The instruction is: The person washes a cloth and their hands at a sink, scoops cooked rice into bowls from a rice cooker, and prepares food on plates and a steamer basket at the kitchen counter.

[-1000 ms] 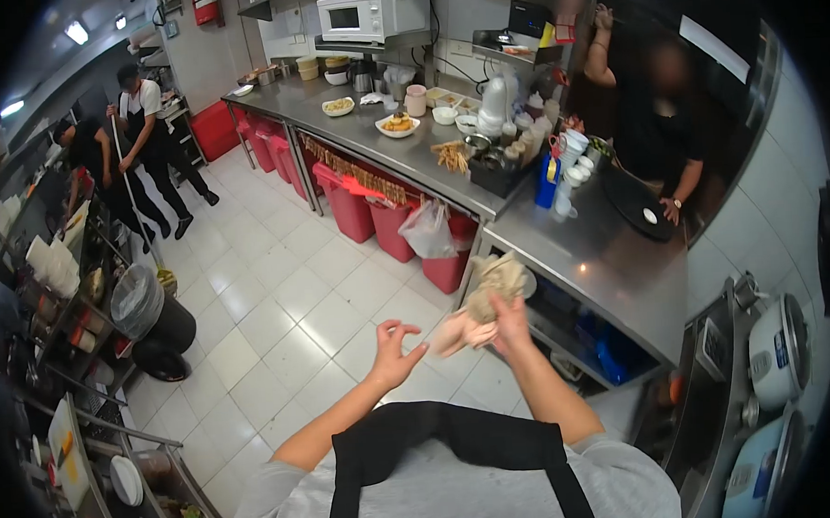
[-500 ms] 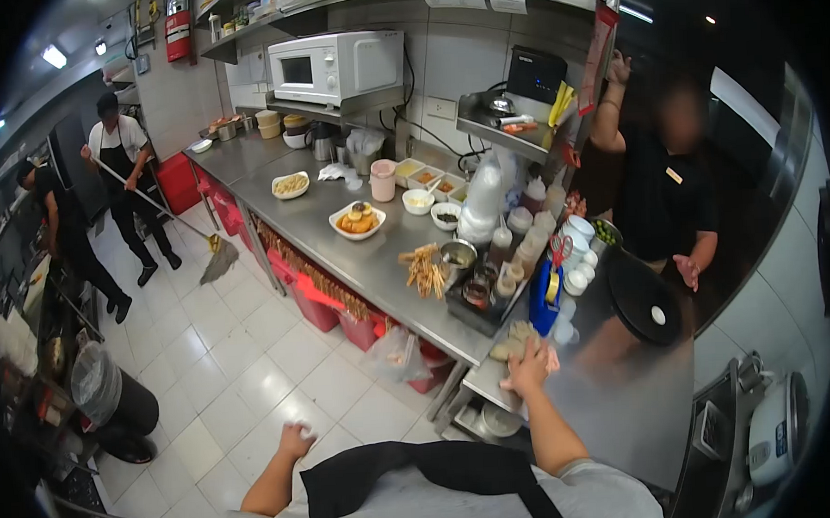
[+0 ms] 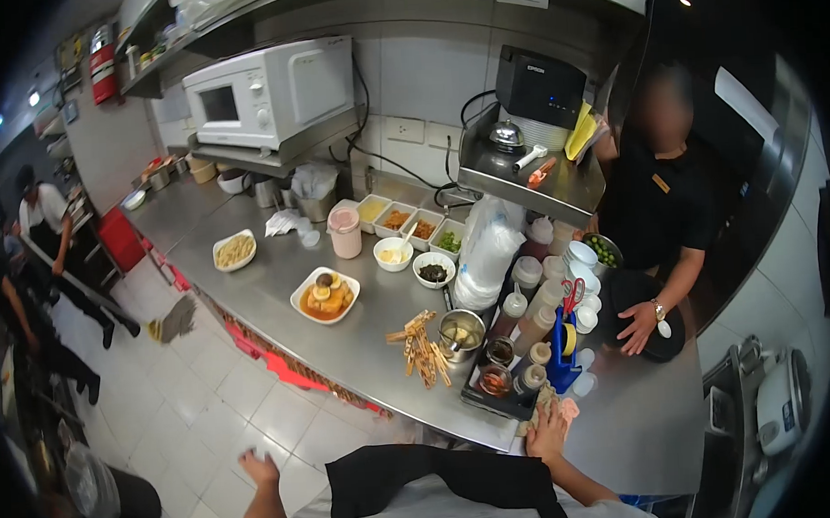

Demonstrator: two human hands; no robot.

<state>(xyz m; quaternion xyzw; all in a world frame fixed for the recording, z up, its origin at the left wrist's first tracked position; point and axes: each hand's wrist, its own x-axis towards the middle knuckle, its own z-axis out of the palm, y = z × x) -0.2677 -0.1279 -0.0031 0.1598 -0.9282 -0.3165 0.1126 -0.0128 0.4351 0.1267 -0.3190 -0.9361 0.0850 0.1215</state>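
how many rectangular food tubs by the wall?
4, rightward from the pink canister: yellow-filled tub, orange-filled tub, reddish-filled tub, green-filled tub. Others may be hidden.

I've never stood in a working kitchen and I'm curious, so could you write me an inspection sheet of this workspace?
Surface: steel counter, shiny, crowded toward the right.
Job's things: beige cloth under the right hand, beside the black condiment caddy.
Clutter: wooden clothespins piled loosely beside a small steel bowl; squeeze bottles packed close.
Hands: right hand rests on the cloth; left hand appears empty, away from the counter.
Cables: black cables beside the microwave.
Surroundings: person in black across the counter, one hand at a round black tray; mop on the floor, left.
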